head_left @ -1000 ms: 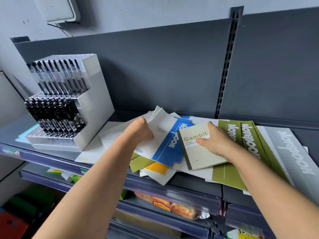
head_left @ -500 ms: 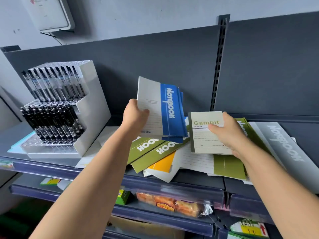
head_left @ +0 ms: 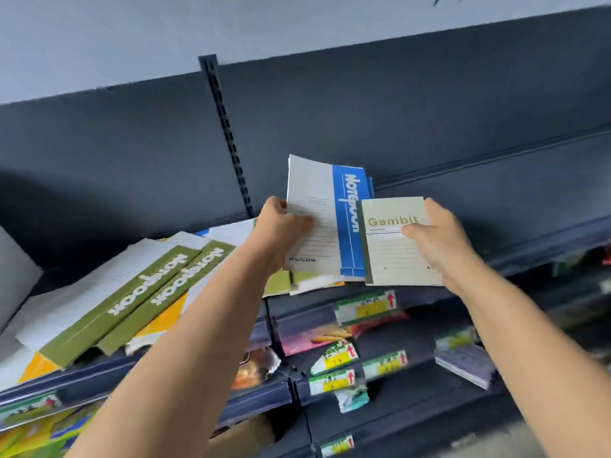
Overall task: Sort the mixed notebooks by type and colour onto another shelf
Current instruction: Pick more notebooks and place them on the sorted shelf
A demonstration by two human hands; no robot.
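Fingers of your left hand (head_left: 281, 226) clamp the blue notebooks (head_left: 350, 206); those of your right hand (head_left: 439, 239), the Gambit pad (head_left: 386, 256). Both look light and floppy: seat them deep between thumb and fingers.

Notebook stack (head_left: 317, 226) left of Gambit notebook (head_left: 390, 252), partly behind it; notebook pile (head_left: 132, 292) on shelf (head_left: 86, 378), further left.

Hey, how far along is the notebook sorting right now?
Early. No sorted stack shows yet. In hand: the left hand grips a few blue notebooks, and the right hand holds the Gambit notebook, both held up in the air. Left to do: the green notebooks and an orange notebook lie mixed together at the left.
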